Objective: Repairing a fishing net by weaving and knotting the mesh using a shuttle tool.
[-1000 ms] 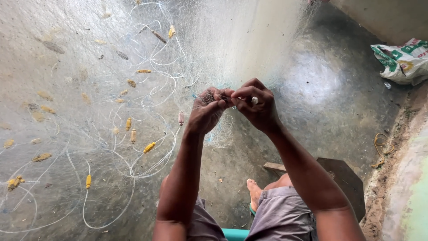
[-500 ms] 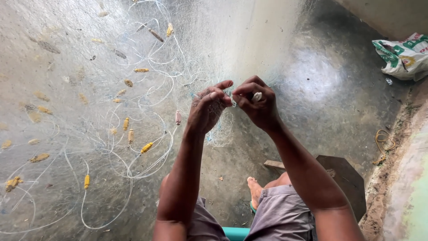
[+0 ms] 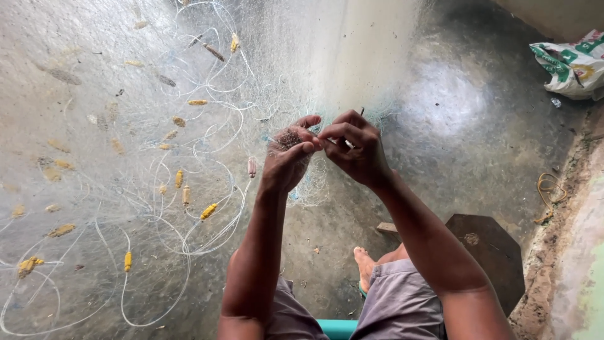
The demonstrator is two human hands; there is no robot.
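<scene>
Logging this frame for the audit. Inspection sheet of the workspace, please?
Surface: grey concrete floor, worn, with a sheen.
Job's things: fine net spread over the floor and bunched up at the hands; yellow floats strung on its white line.
Clutter: printed sack top right; dark board by the foot.
Grippers: left hand and right hand pinch net mesh, fingertips meeting.
Cables: yellow cord coiled at the right edge.
Surroundings: pale wall on the right.
</scene>
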